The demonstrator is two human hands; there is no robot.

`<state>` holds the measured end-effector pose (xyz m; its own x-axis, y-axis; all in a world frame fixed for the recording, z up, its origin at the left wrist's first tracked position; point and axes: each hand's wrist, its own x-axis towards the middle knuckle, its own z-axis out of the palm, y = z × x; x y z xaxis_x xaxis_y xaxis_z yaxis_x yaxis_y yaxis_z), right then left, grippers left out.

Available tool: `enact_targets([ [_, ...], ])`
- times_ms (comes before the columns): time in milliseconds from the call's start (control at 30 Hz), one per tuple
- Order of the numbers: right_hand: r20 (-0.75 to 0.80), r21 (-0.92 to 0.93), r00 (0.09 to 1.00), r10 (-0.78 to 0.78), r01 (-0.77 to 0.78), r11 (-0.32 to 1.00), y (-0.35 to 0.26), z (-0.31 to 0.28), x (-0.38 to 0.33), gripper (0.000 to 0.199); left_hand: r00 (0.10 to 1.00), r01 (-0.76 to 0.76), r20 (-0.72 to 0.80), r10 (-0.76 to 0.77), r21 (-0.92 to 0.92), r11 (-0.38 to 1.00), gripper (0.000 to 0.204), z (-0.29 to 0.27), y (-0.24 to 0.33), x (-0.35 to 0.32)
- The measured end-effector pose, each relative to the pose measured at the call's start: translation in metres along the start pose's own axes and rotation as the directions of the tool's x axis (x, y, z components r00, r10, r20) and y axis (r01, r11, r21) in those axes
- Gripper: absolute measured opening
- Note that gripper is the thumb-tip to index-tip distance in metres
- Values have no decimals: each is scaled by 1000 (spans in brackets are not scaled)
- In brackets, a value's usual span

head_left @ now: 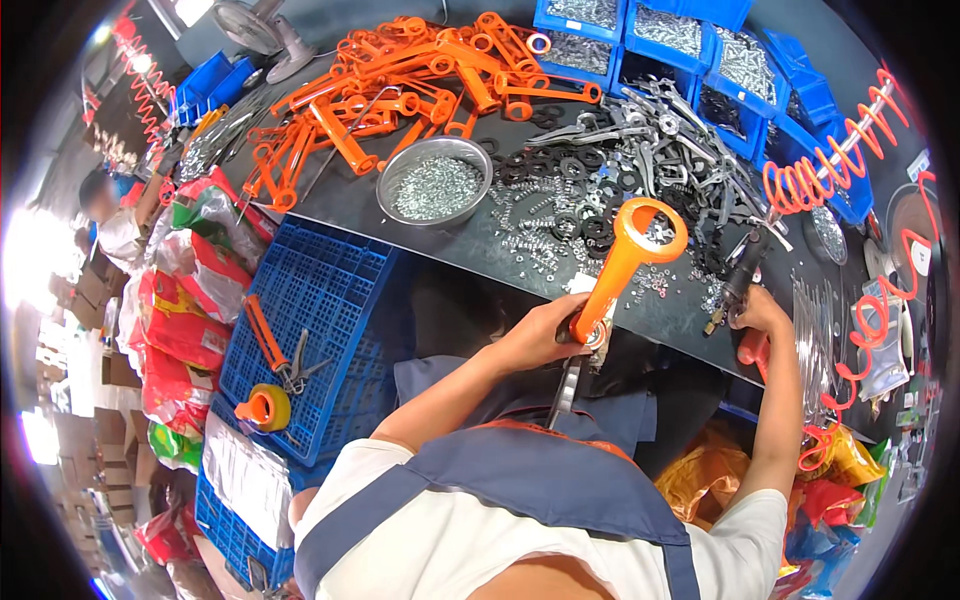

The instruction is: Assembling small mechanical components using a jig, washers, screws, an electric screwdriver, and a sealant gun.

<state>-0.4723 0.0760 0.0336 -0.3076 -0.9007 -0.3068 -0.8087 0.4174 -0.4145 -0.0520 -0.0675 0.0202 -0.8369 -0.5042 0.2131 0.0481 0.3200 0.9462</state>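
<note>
My left hand (545,332) is closed around the lower end of an orange handle with a large ring (630,262), held upright at the bench's front edge. Metal parts show at the handle's bottom, and a metal strip (566,388) hangs below it. Off to the right, the fingers of my right hand (763,310) curl against a black air screwdriver (742,270) with a brass-coloured tip; part of the grip is hidden. Just beneath that hand is a red rounded object (753,350). Small springs (530,240) and black rings (568,170) lie scattered beyond the left hand.
Orange handles (350,140) are heaped at the back left, by a metal bowl (435,185) of small parts. Metal levers (690,150) and blue bins (665,40) stand behind. A red coiled hose (830,170) hangs right. A blue crate (345,330) sits left.
</note>
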Motion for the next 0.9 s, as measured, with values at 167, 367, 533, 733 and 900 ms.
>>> enact_targets([
  [167, -465, 115, 885, 21, 37, 993, 44, 4, -26, 12, 999, 18, 46, -14, -83, 996, 54, 6, -7, 6],
  [367, -322, 927, 833, 450, 181, 328, -103, 53, -85, 17, 999, -16, -52, 5, -214, 977, 65, 8, -37, 0],
  [533, -226, 971, 946, 230, 201, 128, -193, 121, -77, 13, 999, -13, -42, 4, -226, 974, 68, 11, -44, 2],
  [733, -271, 957, 950, 155, 248, 154, -232, 162, -49, 16, 998, 24, -60, -33, -143, 989, 71, 14, -46, -4],
  [900, -305, 862, 943, 129, 217, 458, -225, 167, -49, 17, 988, -92, -148, 52, -275, 957, 61, 17, -49, -4],
])
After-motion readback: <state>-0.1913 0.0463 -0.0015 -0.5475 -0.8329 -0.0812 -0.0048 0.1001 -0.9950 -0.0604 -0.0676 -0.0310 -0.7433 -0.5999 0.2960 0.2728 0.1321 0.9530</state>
